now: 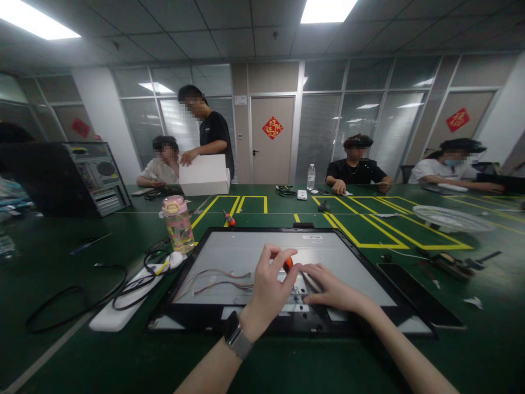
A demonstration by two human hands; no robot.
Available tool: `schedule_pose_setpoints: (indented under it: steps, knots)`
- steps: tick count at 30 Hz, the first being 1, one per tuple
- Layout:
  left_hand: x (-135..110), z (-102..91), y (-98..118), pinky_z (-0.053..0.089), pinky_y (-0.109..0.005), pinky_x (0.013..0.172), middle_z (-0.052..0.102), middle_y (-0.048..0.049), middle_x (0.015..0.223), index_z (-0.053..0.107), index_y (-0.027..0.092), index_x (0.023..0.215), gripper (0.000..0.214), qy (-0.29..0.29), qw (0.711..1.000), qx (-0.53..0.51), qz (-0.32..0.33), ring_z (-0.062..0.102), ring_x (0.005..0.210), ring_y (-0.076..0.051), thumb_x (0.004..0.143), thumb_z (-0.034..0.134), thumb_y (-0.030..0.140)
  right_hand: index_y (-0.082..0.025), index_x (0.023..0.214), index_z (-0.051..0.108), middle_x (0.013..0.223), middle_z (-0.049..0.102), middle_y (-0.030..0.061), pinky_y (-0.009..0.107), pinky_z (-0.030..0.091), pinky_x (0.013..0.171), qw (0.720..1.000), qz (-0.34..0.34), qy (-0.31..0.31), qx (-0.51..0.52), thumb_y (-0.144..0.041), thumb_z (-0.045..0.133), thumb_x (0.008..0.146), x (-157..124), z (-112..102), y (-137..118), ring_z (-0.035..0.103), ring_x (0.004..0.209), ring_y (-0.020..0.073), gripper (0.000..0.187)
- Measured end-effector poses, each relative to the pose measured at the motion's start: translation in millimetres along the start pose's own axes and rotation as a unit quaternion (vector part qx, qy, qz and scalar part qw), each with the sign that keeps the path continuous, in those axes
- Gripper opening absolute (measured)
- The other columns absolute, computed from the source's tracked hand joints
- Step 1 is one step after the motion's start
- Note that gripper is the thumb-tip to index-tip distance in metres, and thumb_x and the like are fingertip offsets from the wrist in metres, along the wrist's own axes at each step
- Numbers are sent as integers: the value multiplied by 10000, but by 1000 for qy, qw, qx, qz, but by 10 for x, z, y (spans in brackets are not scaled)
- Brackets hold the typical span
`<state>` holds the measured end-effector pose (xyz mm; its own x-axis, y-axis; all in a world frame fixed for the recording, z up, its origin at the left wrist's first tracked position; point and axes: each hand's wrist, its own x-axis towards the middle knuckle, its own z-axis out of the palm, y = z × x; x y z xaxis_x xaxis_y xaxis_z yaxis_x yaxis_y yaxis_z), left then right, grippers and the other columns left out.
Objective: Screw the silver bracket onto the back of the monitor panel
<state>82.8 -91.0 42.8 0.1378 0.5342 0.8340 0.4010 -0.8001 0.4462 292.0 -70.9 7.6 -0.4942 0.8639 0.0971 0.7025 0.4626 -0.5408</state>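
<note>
A flat monitor panel (229,257) lies face down on the green table, its grey metal back up and thin coloured wires (217,279) running across it. My left hand (268,287), with a watch on the wrist, is closed round an orange-handled screwdriver (287,264) held upright over the panel's lower middle. My right hand (330,287) rests beside it, fingers pressed down on the panel near the screwdriver tip, holding nothing I can make out.
A pink-lidded bottle (178,223) and a white keyboard (123,303) with black cables stand left. A computer case (94,175) is far left, a fan grille (451,218) right, a dark slab (418,295) beside the panel. Several people sit across the table by a white box (204,174).
</note>
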Motion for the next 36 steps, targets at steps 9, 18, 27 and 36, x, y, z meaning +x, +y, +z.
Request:
schedule_pose_setpoints:
  steps: [9, 18, 27, 36]
  knots:
    - [3, 9, 10, 488, -339, 856, 588, -69, 1021, 507, 218, 1259, 390, -6, 1000, -19, 14, 569, 950, -184, 878, 504, 137, -240, 1343, 459, 1359, 494, 85, 465, 277, 1088, 1000, 9, -4, 10, -503, 703, 729, -1, 20, 46, 356, 1270, 326, 711]
    - [26, 12, 11, 503, -286, 795, 608, -54, 1039, 550, 227, 1199, 365, -19, 999, -47, -3, 593, 870, -152, 863, 503, 91, -225, 1322, 484, 1323, 520, 91, 443, 318, 1062, 1000, 14, -2, 13, -455, 720, 720, -5, -14, -35, 399, 1225, 313, 686]
    - [32, 15, -16, 499, -260, 747, 602, -33, 965, 582, 228, 1125, 319, -19, 997, -70, -32, 593, 824, -141, 843, 540, 85, -225, 1324, 476, 1326, 513, 87, 453, 287, 1082, 1000, 17, -4, 17, -438, 720, 725, -11, -12, -34, 380, 1246, 315, 680]
    - [79, -24, 24, 478, -278, 759, 557, -31, 908, 661, 205, 944, 137, 18, 986, -139, -85, 574, 812, -144, 866, 554, 175, -241, 1329, 476, 1319, 520, 82, 431, 325, 1052, 1000, 6, 1, 15, -482, 707, 726, -12, -9, -7, 394, 1229, 307, 689]
